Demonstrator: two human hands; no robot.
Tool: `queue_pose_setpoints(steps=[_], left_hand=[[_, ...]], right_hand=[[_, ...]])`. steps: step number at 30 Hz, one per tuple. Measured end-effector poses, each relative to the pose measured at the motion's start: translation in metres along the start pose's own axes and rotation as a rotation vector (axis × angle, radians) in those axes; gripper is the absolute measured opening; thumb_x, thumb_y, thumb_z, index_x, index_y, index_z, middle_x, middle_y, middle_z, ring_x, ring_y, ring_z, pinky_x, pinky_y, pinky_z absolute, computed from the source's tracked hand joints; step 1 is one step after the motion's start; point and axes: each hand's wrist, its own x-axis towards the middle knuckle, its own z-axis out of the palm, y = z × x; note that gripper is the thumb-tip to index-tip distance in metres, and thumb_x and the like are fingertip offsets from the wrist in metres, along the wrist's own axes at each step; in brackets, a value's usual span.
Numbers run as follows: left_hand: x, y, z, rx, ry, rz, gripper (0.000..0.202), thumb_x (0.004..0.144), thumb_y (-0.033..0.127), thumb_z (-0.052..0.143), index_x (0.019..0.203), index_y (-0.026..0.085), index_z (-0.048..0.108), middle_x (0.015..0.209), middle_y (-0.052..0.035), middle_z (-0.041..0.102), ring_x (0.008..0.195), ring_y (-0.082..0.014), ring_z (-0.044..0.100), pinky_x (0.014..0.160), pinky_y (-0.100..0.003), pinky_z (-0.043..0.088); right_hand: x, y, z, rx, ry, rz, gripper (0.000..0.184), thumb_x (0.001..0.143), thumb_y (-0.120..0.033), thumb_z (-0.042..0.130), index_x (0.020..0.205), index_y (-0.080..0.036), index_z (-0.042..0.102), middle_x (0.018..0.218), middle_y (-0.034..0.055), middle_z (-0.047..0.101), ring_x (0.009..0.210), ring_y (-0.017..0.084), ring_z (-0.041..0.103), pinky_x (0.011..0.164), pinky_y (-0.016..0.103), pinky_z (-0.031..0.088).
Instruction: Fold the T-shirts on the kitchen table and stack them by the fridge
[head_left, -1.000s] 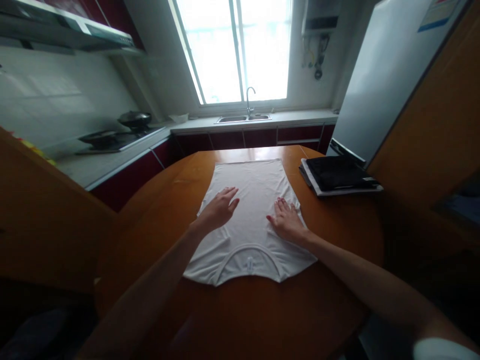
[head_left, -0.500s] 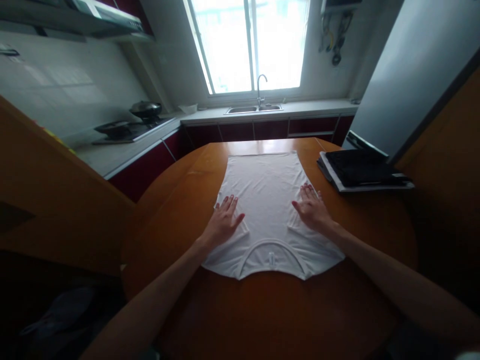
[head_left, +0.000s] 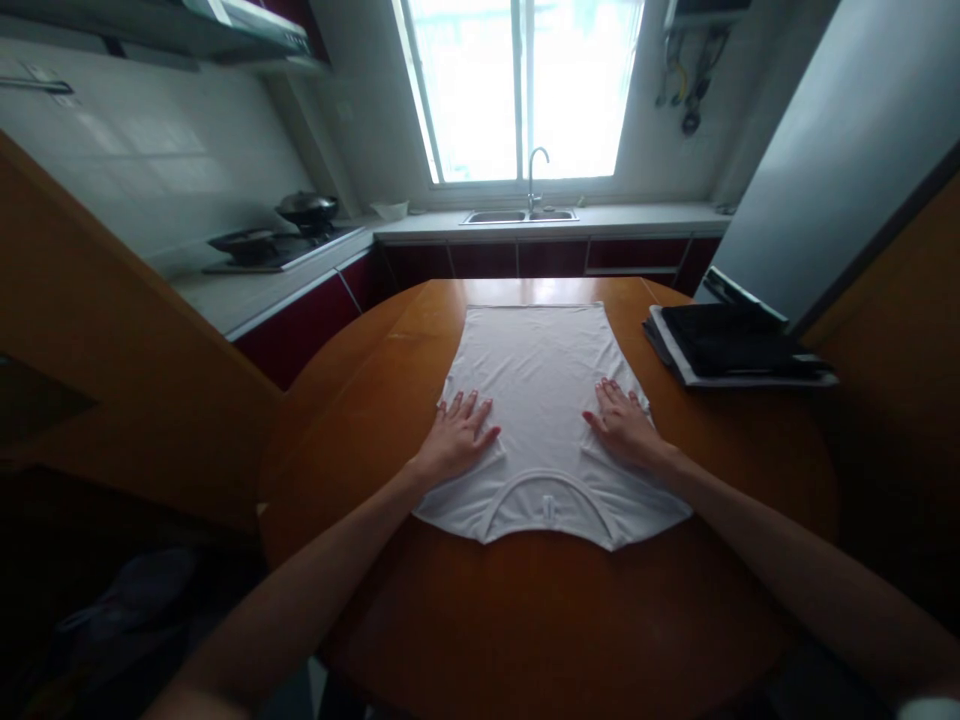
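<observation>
A white T-shirt (head_left: 541, 370) lies spread on the round wooden table (head_left: 352, 400), its neckline and tag toward me and its hem toward the window. The sleeves are folded inward over the body, partly under my hands. My left hand (head_left: 459, 437) rests flat on the shirt's left side, fingers spread. On the opposite side my right hand (head_left: 624, 425) also lies flat with fingers apart, touching the fabric near the right edge. Neither hand grips the cloth. Faint wrinkles run across the shirt.
A stack of folded dark and white clothes (head_left: 739, 345) sits at the table's right, beside the fridge (head_left: 817, 170). Farther off are a stove with a pan (head_left: 307, 208), a counter with a sink (head_left: 495, 217) and a window. A wooden panel (head_left: 112, 300) stands at the left.
The camera view has turned slightly to the left. Both hands stay flat on the shirt; the left hand's fingers look a little more spread.
</observation>
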Motion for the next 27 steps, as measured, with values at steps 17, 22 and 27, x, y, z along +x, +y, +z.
queue_pose_setpoints(steps=[17,22,27], left_hand=[[0.0009,-0.0061,0.0077,0.012,0.021,0.039,0.063,0.102,0.060,0.032,0.157,0.029,0.036,0.165,-0.0118,0.025,0.152,-0.0354,0.019,0.119,-0.061,0.018],[0.0000,-0.0046,0.0039,0.010,0.008,0.035,0.063,0.102,0.061,0.031,0.156,0.029,0.036,0.165,-0.0116,0.024,0.152,-0.0354,0.019,0.120,-0.060,0.017],[0.0002,-0.0035,0.0020,0.007,-0.015,0.032,0.065,0.102,0.062,0.029,0.157,0.028,0.035,0.165,-0.0119,0.024,0.153,-0.0353,0.018,0.120,-0.060,0.016]], right_hand=[[-0.0036,-0.0092,-0.0021,0.029,-0.051,-0.026,0.062,0.104,-0.047,0.032,0.152,-0.009,0.039,0.163,0.0210,0.027,0.153,0.032,0.020,0.120,0.055,0.019],[-0.0030,-0.0101,-0.0015,0.043,-0.019,-0.023,0.060,0.104,-0.046,0.033,0.152,-0.009,0.040,0.163,0.0210,0.028,0.153,0.031,0.020,0.120,0.054,0.019],[-0.0018,-0.0099,0.0003,0.059,-0.021,-0.008,0.060,0.104,-0.044,0.034,0.152,-0.009,0.039,0.162,0.0208,0.028,0.152,0.031,0.021,0.120,0.053,0.020]])
